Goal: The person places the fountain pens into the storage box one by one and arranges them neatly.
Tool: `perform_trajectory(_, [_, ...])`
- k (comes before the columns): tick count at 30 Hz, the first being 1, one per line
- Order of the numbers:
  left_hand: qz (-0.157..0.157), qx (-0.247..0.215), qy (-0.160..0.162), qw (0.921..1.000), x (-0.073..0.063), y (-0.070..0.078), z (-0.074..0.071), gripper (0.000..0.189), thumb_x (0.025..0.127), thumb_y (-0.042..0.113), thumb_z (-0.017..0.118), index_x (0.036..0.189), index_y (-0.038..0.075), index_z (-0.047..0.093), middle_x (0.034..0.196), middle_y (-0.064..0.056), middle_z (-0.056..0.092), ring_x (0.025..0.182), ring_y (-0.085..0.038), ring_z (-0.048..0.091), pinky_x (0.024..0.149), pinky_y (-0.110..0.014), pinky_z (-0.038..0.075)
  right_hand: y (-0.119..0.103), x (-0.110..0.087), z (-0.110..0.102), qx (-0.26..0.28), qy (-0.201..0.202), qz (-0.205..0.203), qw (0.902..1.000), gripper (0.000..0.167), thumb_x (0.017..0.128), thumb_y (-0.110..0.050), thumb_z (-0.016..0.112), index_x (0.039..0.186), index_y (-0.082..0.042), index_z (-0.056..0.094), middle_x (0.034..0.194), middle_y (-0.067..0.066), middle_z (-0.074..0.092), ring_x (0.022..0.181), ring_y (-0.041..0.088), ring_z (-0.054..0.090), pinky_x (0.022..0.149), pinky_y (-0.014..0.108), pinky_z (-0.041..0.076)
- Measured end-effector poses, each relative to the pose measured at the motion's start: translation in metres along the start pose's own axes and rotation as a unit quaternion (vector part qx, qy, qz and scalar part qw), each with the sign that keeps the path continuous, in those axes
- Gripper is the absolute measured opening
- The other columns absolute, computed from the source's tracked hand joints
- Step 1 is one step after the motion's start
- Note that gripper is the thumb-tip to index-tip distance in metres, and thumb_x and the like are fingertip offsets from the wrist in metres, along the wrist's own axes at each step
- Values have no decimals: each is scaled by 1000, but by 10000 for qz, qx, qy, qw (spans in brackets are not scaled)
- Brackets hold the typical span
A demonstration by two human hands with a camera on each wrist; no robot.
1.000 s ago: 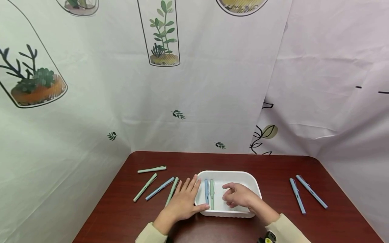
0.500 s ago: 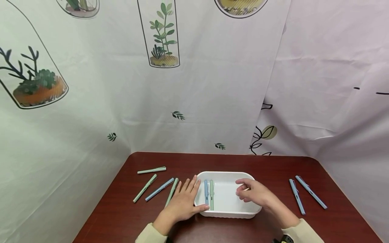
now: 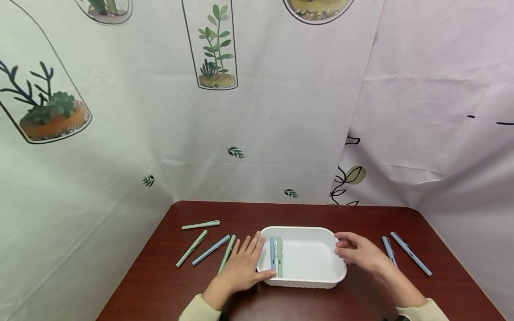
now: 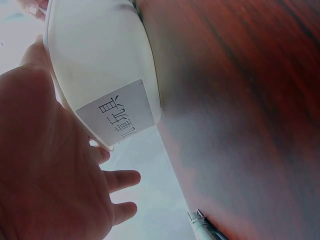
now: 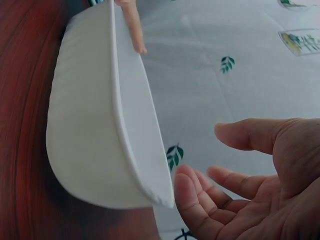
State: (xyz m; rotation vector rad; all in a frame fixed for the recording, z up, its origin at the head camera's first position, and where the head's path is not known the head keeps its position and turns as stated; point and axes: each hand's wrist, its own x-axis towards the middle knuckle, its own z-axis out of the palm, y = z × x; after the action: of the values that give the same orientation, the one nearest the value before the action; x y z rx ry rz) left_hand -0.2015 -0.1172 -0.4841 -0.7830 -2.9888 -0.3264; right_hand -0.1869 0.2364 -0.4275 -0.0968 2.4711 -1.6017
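Note:
A white tray holds a blue pen and a green pen, side by side near its left end. My left hand rests on the tray's left rim with spread fingers, thumb along the front edge. A label with printed characters shows on the tray's side wall in the left wrist view. My right hand is at the tray's right rim, fingers slightly bent. In the right wrist view, thumb and fingertips stand apart with nothing between them.
Left of the tray on the dark red table lie several green pens and one blue pen. To the right lie two blue pens, one partly hidden by my right hand. A patterned white cloth hangs behind.
My right hand has moved right, from over the tray's inside to its right rim. My left hand, the tray and the pens have stayed in place.

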Motion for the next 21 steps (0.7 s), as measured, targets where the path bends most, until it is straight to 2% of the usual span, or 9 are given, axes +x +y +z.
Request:
perform_trajectory(8, [8, -46, -11, 10000, 1, 0, 1, 97, 91, 74, 52, 160, 7, 31, 167, -14, 24, 149, -41, 31, 118, -64, 21, 14, -11, -21, -179, 175, -7, 9997, 60, 94, -15, 72, 140, 13, 46, 123, 26, 62, 106, 24, 65, 81, 37, 59])
perform_trajectory(15, [20, -3, 2, 10000, 2, -1, 1, 98, 91, 75, 50, 160, 8, 30, 167, -14, 23, 149, -41, 31, 118, -64, 21, 26, -18, -39, -404, 301, 272, 9984, 65, 95, -22, 71, 144, 11, 43, 129, 26, 58, 107, 24, 65, 83, 35, 59])
perform_trajectory(21, [6, -38, -10, 10000, 2, -1, 2, 97, 91, 73, 52, 160, 8, 30, 167, -14, 23, 149, -42, 30, 118, -64, 21, 37, -24, -52, -584, 336, 248, 9974, 66, 97, -24, 69, 146, 11, 41, 135, 32, 54, 108, 23, 66, 83, 33, 59])
